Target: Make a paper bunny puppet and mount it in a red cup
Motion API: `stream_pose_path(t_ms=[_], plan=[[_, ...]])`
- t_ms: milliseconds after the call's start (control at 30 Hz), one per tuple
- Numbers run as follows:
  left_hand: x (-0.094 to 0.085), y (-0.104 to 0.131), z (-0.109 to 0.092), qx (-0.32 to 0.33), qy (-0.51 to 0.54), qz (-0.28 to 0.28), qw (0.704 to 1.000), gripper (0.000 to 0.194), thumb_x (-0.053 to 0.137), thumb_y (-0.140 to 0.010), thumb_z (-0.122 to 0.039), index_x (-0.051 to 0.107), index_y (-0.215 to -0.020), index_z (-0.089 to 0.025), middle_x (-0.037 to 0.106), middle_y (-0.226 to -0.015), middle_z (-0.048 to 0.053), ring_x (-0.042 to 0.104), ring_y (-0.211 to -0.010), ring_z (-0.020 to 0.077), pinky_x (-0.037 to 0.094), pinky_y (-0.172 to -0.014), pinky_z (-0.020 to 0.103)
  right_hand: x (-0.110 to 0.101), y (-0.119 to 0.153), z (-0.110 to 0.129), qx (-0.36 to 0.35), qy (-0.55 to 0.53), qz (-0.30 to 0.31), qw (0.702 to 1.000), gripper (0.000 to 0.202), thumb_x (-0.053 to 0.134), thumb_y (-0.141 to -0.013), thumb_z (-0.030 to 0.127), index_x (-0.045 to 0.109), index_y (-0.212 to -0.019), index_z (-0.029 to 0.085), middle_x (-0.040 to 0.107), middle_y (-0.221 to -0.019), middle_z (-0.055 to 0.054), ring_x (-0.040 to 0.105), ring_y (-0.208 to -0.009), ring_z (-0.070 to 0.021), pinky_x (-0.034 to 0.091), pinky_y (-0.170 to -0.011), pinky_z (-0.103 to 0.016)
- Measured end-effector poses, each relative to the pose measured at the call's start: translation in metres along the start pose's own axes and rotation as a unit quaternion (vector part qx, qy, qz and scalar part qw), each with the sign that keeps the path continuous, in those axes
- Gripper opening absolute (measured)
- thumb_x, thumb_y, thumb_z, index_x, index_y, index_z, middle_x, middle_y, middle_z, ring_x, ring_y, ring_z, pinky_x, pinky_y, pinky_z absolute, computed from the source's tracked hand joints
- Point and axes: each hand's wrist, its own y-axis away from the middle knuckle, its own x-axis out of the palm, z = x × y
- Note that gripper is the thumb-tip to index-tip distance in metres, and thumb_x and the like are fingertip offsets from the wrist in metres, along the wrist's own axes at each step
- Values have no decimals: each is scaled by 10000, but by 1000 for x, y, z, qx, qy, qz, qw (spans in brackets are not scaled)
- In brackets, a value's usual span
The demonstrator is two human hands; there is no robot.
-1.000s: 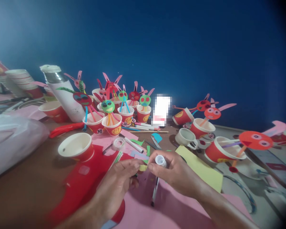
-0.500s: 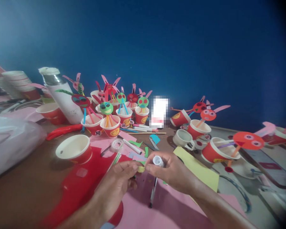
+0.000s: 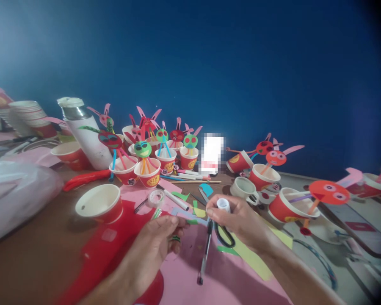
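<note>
Half curled, at lower centre of the frame: the left hand (image 3: 152, 243), thumb and forefinger close together. Cannot tell of any hold at those fingertips; just below them, something dark and green, too blurred to name. Right of centre: the right hand (image 3: 244, 220), wrapped round a white tube (image 3: 223, 206), round end sticking up past the fingers. Below that hand, a pen (image 3: 205, 254), slanting down and left over pink paper (image 3: 184, 275), top end by the thumb; cannot tell if held or lying. Beside the pen, the black loop of scissors (image 3: 231, 241), partly hidden by the right hand, blades toward a blue scrap (image 3: 205, 189). Just left of the right fingertips, a yellow scrap (image 3: 199, 212); lower, between both hands, a green scrap (image 3: 192, 222). Beneath the right forearm, a yellow sheet (image 3: 255, 263). Left of the left hand, a red sheet (image 3: 101, 248) on the brown counter (image 3: 25, 258). Near centre, a tape roll (image 3: 155, 198) and just beside it a white marker (image 3: 178, 201). Left of centre, a cup (image 3: 98, 202). Farther back, cups with paper figures (image 3: 142, 149). Right of centre, a mug (image 3: 244, 188). At far left, a plastic bag (image 3: 19, 199); above and right of it, a leaning flask (image 3: 89, 142).
</note>
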Motion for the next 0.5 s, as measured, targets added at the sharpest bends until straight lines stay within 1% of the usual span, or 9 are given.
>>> stream_pose_path(t_ms=[100,167,267,367,433,500], plan=[[1,-3,-1,-14,36,-17,999,284,631,-768,-389,670,-713,-112,595,-701,51,515,-643,126,397,-518,211,-4,-1,2,2,-6,-13,1000,166,564,-757,278,538,-652,152,362,-545,58,277,-499,-62,203,-446,-204],[2,-3,-1,-15,48,-21,998,320,606,-784,-406,659,-690,-105,600,-695,59,511,-622,121,391,-503,209,-5,0,3,5,-7,-15,1000,163,566,-752,282,541,-654,154,369,-545,56,281,-496,-64,201,-441,-205],[1,-3,-2,-1,44,-6,999,251,613,-793,-348,653,-724,-110,606,-723,53,516,-627,114,394,-509,205,-2,1,3,3,-4,-14,1000,175,573,-741,301,540,-645,159,365,-534,59,274,-481,-63,196,-435,-208],[-2,1,-6,1,33,3,999,171,626,-789,-292,638,-732,-131,590,-715,34,521,-648,114,401,-524,202,2,2,4,16,-2,-24,1000,188,567,-736,315,536,-634,161,346,-515,65,254,-471,-61,193,-437,-210],[-5,6,-12,1,25,14,1000,159,625,-788,-281,628,-719,-138,572,-691,26,514,-642,112,398,-519,197,3,3,5,23,-3,-22,999,190,560,-740,315,533,-634,160,343,-512,65,253,-473,-62,196,-441,-210],[-13,13,-21,5,-3,30,1000,149,630,-780,-276,624,-721,-139,567,-688,24,506,-622,106,405,-522,195,2,3,7,22,-3,-4,1000,188,559,-748,312,534,-640,159,354,-519,62,264,-478,-63,202,-442,-209]])
